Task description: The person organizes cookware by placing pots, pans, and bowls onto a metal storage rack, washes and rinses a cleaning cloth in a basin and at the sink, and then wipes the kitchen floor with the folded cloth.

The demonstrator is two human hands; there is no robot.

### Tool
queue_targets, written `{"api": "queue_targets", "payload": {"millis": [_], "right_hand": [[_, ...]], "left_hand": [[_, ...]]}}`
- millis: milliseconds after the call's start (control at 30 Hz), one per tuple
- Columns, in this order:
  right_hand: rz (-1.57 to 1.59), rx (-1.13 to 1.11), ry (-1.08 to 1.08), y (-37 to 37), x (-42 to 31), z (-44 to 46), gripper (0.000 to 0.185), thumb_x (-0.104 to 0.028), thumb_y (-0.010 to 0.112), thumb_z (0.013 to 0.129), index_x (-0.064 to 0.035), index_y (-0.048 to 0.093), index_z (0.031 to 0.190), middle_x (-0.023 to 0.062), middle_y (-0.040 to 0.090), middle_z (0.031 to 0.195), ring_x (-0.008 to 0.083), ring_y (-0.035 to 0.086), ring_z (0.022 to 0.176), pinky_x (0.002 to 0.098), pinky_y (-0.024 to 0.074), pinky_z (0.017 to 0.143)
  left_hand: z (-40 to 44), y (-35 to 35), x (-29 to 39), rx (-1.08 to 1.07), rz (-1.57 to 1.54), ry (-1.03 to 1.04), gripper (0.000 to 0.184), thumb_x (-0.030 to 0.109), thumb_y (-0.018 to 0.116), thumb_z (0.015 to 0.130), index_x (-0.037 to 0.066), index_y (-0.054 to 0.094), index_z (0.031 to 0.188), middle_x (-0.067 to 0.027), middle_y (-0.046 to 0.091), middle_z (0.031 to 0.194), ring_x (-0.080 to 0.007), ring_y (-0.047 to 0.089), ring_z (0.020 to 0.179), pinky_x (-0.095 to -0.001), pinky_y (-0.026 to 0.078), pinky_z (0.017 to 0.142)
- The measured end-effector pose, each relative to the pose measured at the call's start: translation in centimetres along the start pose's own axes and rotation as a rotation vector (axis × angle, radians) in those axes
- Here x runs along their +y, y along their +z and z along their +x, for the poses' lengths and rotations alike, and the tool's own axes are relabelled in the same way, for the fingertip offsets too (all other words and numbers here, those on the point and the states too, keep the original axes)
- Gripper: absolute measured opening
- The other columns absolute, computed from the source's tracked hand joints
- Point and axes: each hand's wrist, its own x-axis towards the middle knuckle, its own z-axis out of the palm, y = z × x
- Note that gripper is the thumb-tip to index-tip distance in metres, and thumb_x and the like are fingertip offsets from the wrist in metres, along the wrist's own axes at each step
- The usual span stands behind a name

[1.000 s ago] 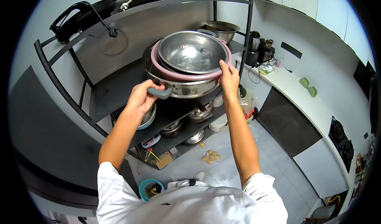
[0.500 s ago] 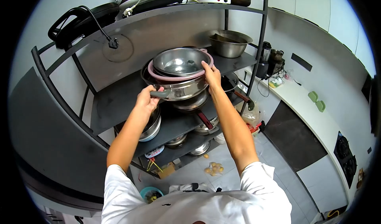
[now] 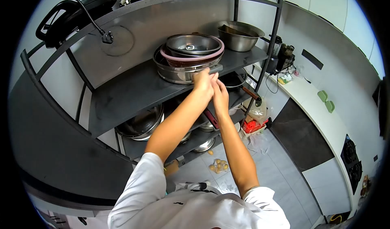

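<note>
Currently | pan (image 3: 174, 75), pink basin (image 3: 191, 60) and metal bowl (image 3: 194, 45) nested, borne on the shelf (image 3: 122, 91) near its front edge | left hand (image 3: 203, 81) placed at the grey handle (image 3: 218, 68), right hand (image 3: 220, 92) just beside it; whether anything is pinched cannot be made out | any shift is best made slowly, the pan kept level, the basin and bowl steadied

On the shelf (image 3: 122, 97) before me stands a pot (image 3: 174, 75), a basin (image 3: 193, 62) in it and a bowl (image 3: 193, 45) in the basin. Another bowl (image 3: 239, 41) sits behind, to the right. My left hand (image 3: 203, 83) and right hand (image 3: 220, 93) are before the pot. Farther right, a stove (image 3: 350, 160) lies on the tabletop (image 3: 310, 106).
</note>
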Motion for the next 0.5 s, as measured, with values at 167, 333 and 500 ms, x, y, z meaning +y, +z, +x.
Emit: {"api": "queue_targets", "payload": {"millis": [167,333,500], "right_hand": [[-0.093,0.189,0.182,-5.3,2.1,-4.1,0.041,-0.038,0.057,0.099,-0.0085,0.063,0.126,0.0036,0.063,0.125,0.0153,0.056,0.116,0.033,0.0446,0.092],[-0.122,0.236,0.221,-10.6,5.0,-5.8,0.035,-0.036,0.06,0.098,-0.0097,0.065,0.122,0.0033,0.064,0.122,0.0166,0.058,0.109,0.0343,0.0461,0.089],[-0.114,0.287,0.288,-13.1,5.1,-7.3,0.03,-0.032,0.06,0.098,-0.0089,0.065,0.116,0.0032,0.064,0.111,0.0144,0.057,0.102,0.0312,0.0456,0.081]], "left_hand": [[3.3,4.1,-5.0,0.114,-0.013,0.161,0.063,-0.005,0.048,0.095,-0.007,0.012,0.146,-0.0248,0.034,0.144,-0.0383,0.053,0.122,-0.0451,0.05,0.107],[4.7,7.0,-5.5,0.209,-0.003,0.124,0.083,-0.005,0.047,0.092,0.004,-0.012,0.151,-0.0185,0.026,0.153,-0.0337,0.05,0.127,-0.0441,0.05,0.108],[7.8,7.2,-5.6,0.179,0.053,0.121,0.064,-0.005,0.045,0.094,-0.001,0.013,0.149,-0.0173,0.032,0.15,-0.0322,0.053,0.124,-0.0402,0.053,0.105]]}}
